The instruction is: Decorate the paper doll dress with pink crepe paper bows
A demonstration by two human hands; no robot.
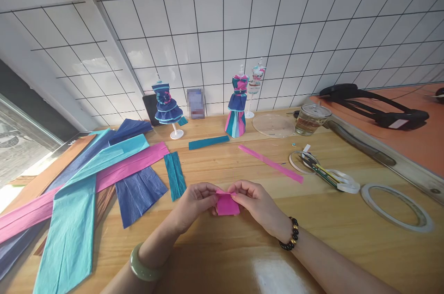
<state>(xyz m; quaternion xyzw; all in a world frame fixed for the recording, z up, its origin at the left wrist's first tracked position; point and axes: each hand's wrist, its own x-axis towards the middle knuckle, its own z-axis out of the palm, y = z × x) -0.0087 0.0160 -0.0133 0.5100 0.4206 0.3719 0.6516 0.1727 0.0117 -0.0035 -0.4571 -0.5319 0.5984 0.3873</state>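
Head view: a small pink paper piece is pinched between both my hands at the near centre of the worktop. My left hand grips its left edge with thumb and fingertips. My right hand grips its upper right edge the same way. Whether the paper touches the wood I cannot tell. From it, a folded teal strip lies at 11 o'clock and a long pink strip at 1 o'clock. A dressed mannequin stands farther off at 12 o'clock.
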